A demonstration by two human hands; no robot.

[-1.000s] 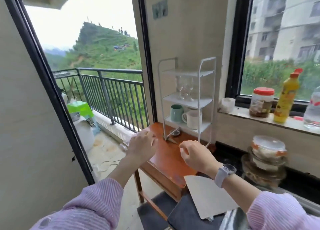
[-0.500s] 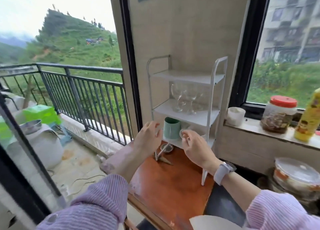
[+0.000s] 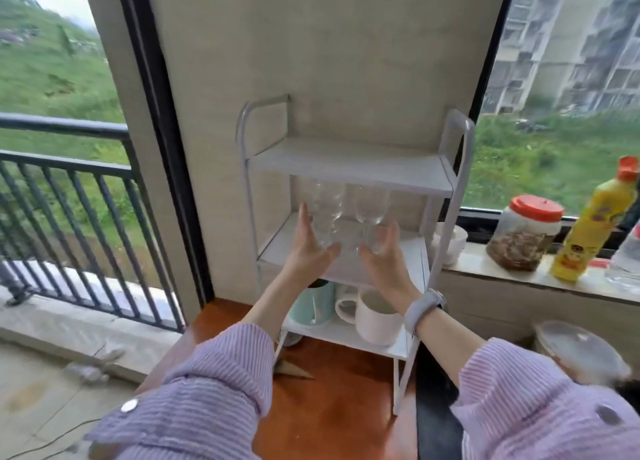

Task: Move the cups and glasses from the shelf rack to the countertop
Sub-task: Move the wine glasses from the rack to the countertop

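Note:
A white three-tier shelf rack point(image 3: 446, 182) stands on a brown wooden table point(image 3: 332, 411) against the wall. On its middle shelf stand clear stemmed glasses point(image 3: 370, 207). The bottom shelf holds a pale green cup point(image 3: 311, 304) and a white mug point(image 3: 375, 321). My left hand point(image 3: 308, 245) and my right hand point(image 3: 382, 255) reach into the middle shelf, fingers spread on either side of the glass stems. Neither hand grips a glass. The top shelf carries nothing.
On the window sill at the right stand a white cup point(image 3: 450, 245), a red-lidded jar point(image 3: 524, 234) and a yellow bottle point(image 3: 592, 217). A lidded container point(image 3: 578, 352) sits lower right on a dark countertop point(image 3: 436, 421). A balcony railing point(image 3: 69, 169) lies to the left.
I have come closer to the rack. Both hands rose from in front of the bottom shelf to the middle shelf and opened around the glasses.

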